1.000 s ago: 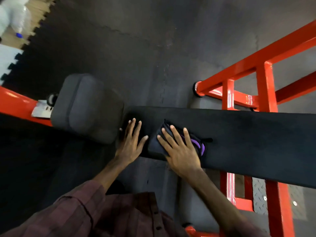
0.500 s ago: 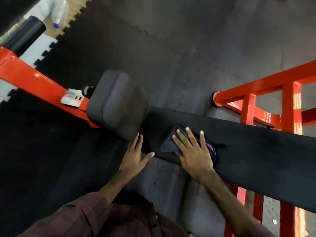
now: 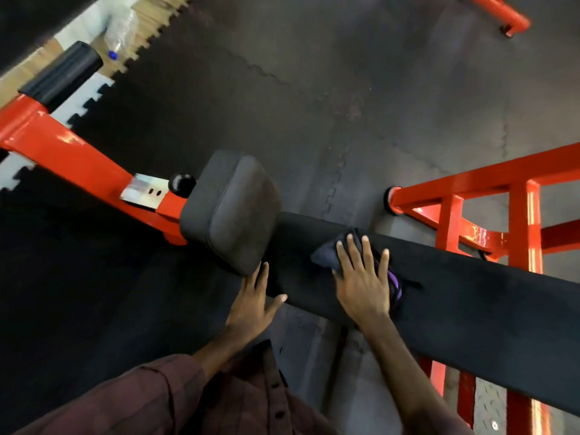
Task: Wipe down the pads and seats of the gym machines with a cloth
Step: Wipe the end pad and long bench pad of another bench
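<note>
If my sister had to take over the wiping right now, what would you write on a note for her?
Right hand: flat, fingers straight, pressing the cloth onto the long pad, near its end by the seat.
Left hand: open, fingers straight, at the near edge of the long pad just below the seat; it holds nothing.
Done: can't tell how much of the pad has been wiped; no wet marks show.
Left: carry on along the long pad toward the red frame, then probably the seat, and perhaps the black roller at far left.
</note>
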Action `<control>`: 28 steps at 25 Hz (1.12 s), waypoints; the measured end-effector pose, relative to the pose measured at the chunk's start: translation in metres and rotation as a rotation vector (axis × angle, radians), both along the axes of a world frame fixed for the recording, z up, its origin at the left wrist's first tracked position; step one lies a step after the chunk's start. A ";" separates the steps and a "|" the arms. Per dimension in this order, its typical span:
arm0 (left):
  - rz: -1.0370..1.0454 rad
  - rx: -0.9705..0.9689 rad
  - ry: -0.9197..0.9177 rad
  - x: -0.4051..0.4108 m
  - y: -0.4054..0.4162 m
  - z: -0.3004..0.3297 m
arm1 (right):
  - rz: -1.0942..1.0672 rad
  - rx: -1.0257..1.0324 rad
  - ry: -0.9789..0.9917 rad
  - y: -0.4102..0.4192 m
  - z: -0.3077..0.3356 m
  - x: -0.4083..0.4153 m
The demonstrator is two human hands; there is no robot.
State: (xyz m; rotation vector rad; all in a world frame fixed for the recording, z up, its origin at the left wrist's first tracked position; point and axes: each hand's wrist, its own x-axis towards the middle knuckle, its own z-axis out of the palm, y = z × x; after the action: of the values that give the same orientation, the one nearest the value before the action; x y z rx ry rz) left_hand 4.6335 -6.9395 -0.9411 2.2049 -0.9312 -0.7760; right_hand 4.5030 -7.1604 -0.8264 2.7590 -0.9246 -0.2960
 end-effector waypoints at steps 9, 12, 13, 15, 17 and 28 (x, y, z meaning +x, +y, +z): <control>0.239 0.011 0.082 -0.036 -0.012 0.003 | 0.416 0.108 0.048 -0.033 -0.019 0.003; 0.320 0.013 0.052 -0.053 -0.019 0.000 | 0.190 0.159 0.070 -0.030 -0.027 0.049; 0.341 0.020 0.052 -0.057 -0.018 -0.001 | 0.208 0.170 0.080 -0.025 -0.032 0.055; 0.357 0.025 0.035 -0.059 -0.017 -0.003 | 0.422 0.198 0.112 -0.026 -0.036 0.044; 0.336 0.029 0.078 -0.052 -0.019 0.002 | 0.573 0.243 0.133 -0.041 -0.030 0.025; 0.436 0.018 0.280 -0.052 -0.016 0.012 | 0.525 0.244 0.088 -0.047 -0.032 0.043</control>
State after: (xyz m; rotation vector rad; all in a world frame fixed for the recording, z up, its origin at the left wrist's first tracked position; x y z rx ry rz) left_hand 4.5815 -6.9551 -0.9293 2.1334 -0.2923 -0.8489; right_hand 4.5462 -7.2071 -0.8588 3.0448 -0.1271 -0.4531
